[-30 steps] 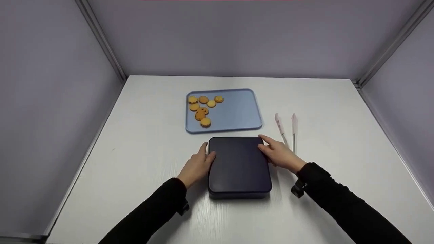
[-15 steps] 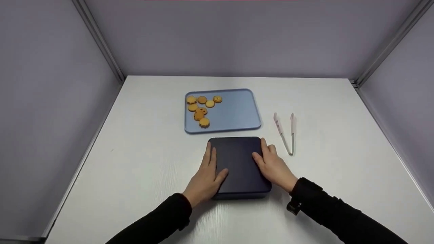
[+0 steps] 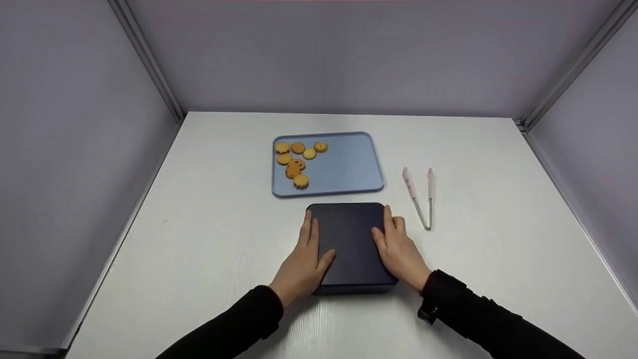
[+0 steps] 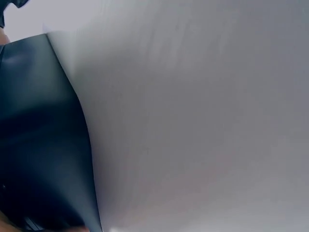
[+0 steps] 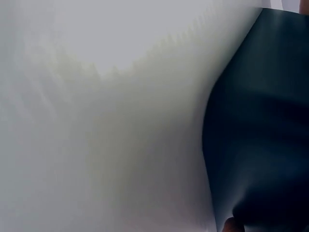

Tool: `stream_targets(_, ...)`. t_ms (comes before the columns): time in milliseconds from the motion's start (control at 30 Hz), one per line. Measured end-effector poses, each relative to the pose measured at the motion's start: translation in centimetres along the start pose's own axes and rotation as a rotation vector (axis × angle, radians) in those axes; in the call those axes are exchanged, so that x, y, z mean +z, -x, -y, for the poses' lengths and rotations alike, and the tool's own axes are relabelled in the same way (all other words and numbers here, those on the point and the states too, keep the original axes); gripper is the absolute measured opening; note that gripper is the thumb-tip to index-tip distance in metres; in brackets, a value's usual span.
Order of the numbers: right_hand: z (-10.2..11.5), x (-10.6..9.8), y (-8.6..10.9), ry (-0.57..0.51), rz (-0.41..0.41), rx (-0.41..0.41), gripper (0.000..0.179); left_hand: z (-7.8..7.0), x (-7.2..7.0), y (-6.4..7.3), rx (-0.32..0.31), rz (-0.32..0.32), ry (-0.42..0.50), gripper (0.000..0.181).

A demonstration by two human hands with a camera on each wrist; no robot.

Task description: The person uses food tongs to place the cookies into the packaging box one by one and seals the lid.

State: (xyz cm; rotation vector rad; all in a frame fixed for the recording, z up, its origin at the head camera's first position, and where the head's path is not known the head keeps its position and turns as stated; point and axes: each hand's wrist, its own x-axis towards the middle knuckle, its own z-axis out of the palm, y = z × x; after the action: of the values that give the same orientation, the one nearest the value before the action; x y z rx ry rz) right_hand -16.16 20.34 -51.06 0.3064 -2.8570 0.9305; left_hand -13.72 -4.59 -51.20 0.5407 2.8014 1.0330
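A dark navy rectangular box (image 3: pixel 351 244), its lid on, rests on the white table between both hands. My left hand (image 3: pixel 301 264) lies along its left edge, fingers straight and pointing forward, thumb laid on the lid. At the right edge my right hand (image 3: pixel 402 252) presses in the same way, index finger stretched along the side and thumb on top. The left wrist view shows the box's side wall (image 4: pixel 43 135) with part of a finger at the bottom. In the right wrist view, a fingertip (image 5: pixel 233 225) touches the lower part of the box wall (image 5: pixel 260 135).
Behind the box lies a light blue tray (image 3: pixel 349 162) with several cookies (image 3: pixel 294 171) gathered on its left side. Spread tongs (image 3: pixel 422 209) with pale pink tips lie to the right of the tray. Grey panels (image 3: pixel 349 60) enclose the table (image 3: pixel 199 209) at the back and sides.
My left hand has slid up over the left edge, bringing its thumb onto the lid. My right hand has drawn back slightly along the right edge. The box has stayed in place.
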Motion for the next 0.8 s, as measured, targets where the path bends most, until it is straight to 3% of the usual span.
stream_targets(433,0.12,-0.01,0.13,0.085,-0.028,-0.049,0.064,0.09,0.25,0.11,0.023,-0.027,-0.094,0.08)
stream_targets(600,0.0,0.12,0.23,0.098,-0.047,-0.025,0.064,0.08,0.28,-0.08,0.05,-0.043,-0.156,0.081)
stream_targets(800,-0.15,0.14,0.28,0.129,-0.068,-0.042,0.063,0.19,0.33,-0.22,0.052,-0.039,-0.158,0.081)
